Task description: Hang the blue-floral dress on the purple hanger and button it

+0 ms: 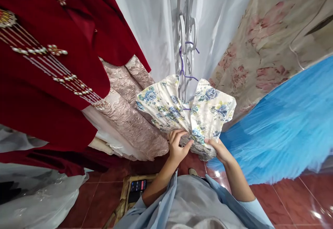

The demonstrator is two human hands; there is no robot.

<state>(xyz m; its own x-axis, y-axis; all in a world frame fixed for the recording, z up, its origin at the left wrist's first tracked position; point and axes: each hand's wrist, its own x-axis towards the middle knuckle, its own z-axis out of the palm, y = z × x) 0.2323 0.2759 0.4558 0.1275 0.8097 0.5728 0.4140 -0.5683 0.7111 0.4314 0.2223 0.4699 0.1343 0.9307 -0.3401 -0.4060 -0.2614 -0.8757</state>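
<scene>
A short-sleeved floral blouse [169, 109], cream with blue roses and green leaves, hangs from a purple hanger [182, 60] in front of me. Its V-neck is open down to the middle of the front. My left hand [179, 145] has thumb and fingers bent around the front edges where they meet, pinching the cloth there. Lower right, my right hand [220, 150] grips the blouse near its hem, thumb on the outside; its other fingers are mostly hidden behind the cloth.
White hooks [182, 31] hold the hanger. Dark red beaded garments [78, 66] and a pink textured garment [130, 118] hang left; a floral drape [260, 48] and fluffy blue tulle [281, 128] hang right. A phone [138, 185] lies on a wooden seat [125, 191] below, above red floor tiles [90, 201].
</scene>
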